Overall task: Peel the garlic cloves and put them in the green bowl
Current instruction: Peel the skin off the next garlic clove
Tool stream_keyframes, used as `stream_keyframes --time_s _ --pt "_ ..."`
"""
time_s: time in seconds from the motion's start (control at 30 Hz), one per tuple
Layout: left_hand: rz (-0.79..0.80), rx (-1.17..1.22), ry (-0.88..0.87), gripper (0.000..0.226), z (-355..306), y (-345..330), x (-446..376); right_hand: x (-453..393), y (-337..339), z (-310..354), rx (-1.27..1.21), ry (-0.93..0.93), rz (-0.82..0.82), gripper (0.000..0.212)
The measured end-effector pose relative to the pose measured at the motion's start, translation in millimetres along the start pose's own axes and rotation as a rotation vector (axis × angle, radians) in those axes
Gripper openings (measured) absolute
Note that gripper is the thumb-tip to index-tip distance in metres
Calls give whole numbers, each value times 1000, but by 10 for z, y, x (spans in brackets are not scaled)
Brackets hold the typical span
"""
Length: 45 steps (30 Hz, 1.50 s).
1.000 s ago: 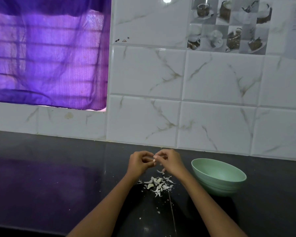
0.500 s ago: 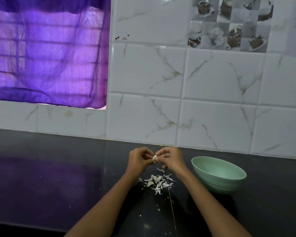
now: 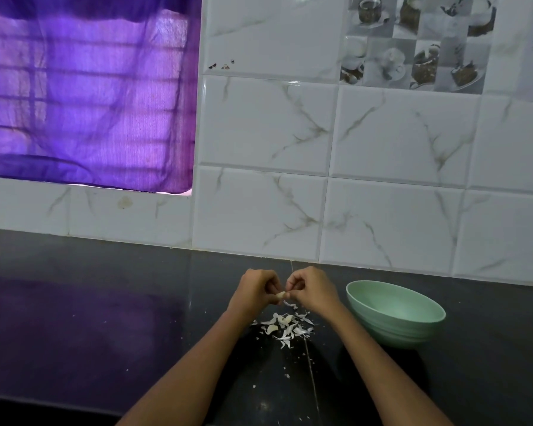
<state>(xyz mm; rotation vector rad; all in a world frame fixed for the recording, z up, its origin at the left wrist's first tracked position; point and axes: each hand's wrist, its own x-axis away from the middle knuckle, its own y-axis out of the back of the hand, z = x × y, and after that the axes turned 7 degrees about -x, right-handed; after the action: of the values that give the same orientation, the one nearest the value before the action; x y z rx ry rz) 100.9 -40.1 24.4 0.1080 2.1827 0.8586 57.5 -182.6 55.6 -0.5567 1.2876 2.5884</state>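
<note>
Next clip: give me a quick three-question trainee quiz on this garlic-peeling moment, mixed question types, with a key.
1. True or false: the green bowl stands to the right of both hands.
2. What lies on the black counter directly below the hands?
3. The garlic clove is: A in the bowl, B pinched between the left hand and right hand, C lying on the counter.

Key: 1 true; 2 a pile of garlic skins; 3 B.
</note>
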Motion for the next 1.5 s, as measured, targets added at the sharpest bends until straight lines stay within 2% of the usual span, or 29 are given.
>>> stream_keyframes --time_s 0.13,0.33,0.47,0.77,1.0,1.23,1.4,1.5 --pt "-41 59 39 21 28 -2 -8 -31 3 -33 -40 15 29 24" --pt "25 6 23 18 26 -15 -9 -44 10 -48 -14 50 103 25" --pt "45 -30 -7 13 40 -47 -16 -68 -34 -55 13 72 22 19" --pt "59 33 36 12 74 -95 -41 -102 -40 -112 -56 139 -87 26" --pt "62 2 53 11 90 -91 -28 -128 -71 -179 -100 99 38 28" --pt "15 51 139 10 47 -90 -36 -132 -76 -187 -73 84 78 33" --pt "-99 78 205 6 91 -80 -47 -120 -48 -147 -268 30 -64 22" --pt "-109 -21 136 5 81 -95 -34 -94 -67 -105 -400 -50 -88 19"
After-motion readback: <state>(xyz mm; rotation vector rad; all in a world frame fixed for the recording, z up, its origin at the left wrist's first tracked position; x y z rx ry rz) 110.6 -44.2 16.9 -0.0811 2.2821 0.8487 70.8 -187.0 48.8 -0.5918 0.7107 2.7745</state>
